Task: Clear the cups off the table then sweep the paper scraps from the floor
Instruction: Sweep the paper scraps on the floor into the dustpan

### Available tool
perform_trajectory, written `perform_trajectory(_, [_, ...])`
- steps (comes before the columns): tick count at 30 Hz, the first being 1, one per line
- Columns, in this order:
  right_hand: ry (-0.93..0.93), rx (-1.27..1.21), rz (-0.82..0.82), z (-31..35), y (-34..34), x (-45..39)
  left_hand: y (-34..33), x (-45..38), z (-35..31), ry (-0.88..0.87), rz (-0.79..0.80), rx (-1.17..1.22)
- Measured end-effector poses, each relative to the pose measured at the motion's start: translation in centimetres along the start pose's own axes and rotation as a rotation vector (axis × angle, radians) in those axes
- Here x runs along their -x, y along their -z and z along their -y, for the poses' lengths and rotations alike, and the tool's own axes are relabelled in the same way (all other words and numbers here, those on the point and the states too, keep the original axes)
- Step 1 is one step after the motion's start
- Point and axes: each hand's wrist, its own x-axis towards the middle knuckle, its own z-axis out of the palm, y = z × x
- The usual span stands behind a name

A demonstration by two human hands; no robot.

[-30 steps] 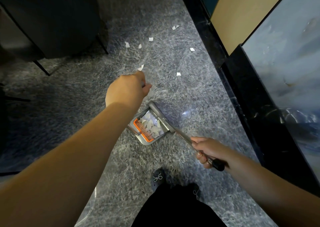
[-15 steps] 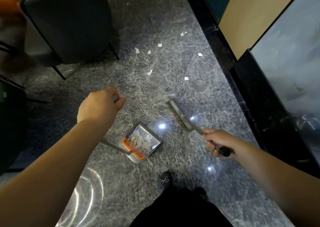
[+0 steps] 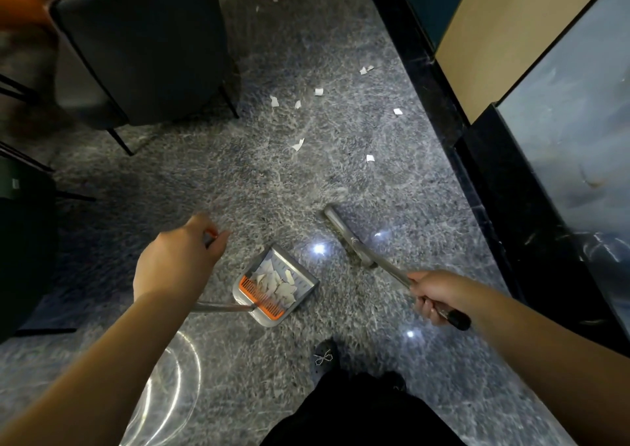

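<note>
**Sweep in progress: dustpan part-filled, scraps still on floor**

Far left: dark chair (image 3: 143, 47) on thin black legs stood on the grey marbled floor (image 3: 211, 179). A second dark seat edge showed at the left frame border, too cut off to tell more.

Left hand (image 3: 177, 261) was curled around the top of the dustpan handle (image 3: 221, 307); the grip end itself was mostly hidden by the fingers. The handle ran down and right to the dustpan (image 3: 306, 282), which sat flat on the floor just ahead of the person's shoe (image 3: 324, 357). Dustpan was grey with an orange comb (image 3: 262, 297) along its rear edge. A pile of white scraps (image 3: 276, 282) lay inside the pan, against the comb.

Loose scraps (image 3: 297, 144) lay on the floor ahead of the pan, well apart from it, scattered across the middle of the aisle; a few more sat farther up near the top of frame.

Right of the pan: broom (image 3: 344, 234), head down on the floor, near the pan but not touching it. Its shaft angled back to the right hand (image 3: 433, 295), which was closed around the shaft just above the black end cap.

Far right: black skirting (image 3: 477, 159) ran along the floor edge, with beige and pale blue wall panels above it. Ceiling light glare showed on the floor between pan and broom.
</note>
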Motion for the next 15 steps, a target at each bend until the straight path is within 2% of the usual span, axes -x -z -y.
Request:
perform_trajectory(8, [0.162, 0.111, -0.119, 1.6, 0.4, 0.7, 1.3, -2.6, -1.8, 0.003, -0.006, 0.03])
perform_trajectory(15, [0.298, 0.219, -0.195, 6.6, 5.9, 0.6, 1.9, -8.2, -6.9, -0.044, -0.069, 0.054])
